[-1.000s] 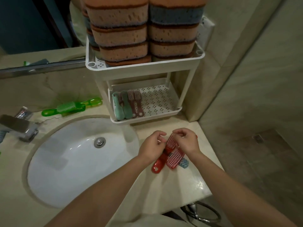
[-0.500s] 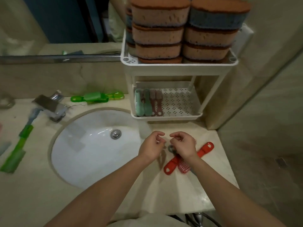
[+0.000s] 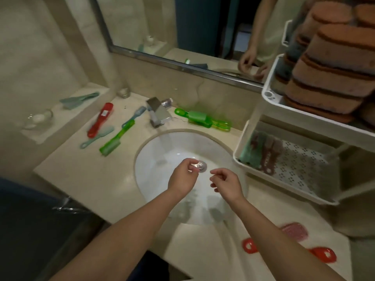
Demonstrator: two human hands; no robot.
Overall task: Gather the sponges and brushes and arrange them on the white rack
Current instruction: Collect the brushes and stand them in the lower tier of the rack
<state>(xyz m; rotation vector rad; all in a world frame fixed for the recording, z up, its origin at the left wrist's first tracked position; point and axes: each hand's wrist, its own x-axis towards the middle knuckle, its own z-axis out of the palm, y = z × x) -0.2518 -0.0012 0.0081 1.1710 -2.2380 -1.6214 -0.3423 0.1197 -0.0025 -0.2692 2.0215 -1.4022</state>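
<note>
My left hand [image 3: 182, 176] and my right hand [image 3: 226, 183] hover over the white sink [image 3: 162, 151], both empty with fingers loosely curled. The white rack [image 3: 268, 98] stands at the right. Its top tier holds stacked orange sponges [image 3: 334, 63]; its lower tier holds green and brown brushes [image 3: 261, 155]. Red brushes [image 3: 250, 246] with pink bristles lie on the counter by my right forearm. Left of the sink lie a red brush [image 3: 100, 122], a green brush [image 3: 116, 138] and teal brushes [image 3: 97, 136]. Another green brush [image 3: 200, 118] lies behind the sink.
A metal faucet [image 3: 157, 114] stands behind the sink under a mirror [image 3: 182, 27]. Glass cups [image 3: 37, 118] sit on a ledge at the far left. A dark bin [image 3: 30, 230] is below the counter's left edge.
My hands let go of the red brushes and moved left over the sink. My view swung left, bringing the brushes left of the sink into sight.
</note>
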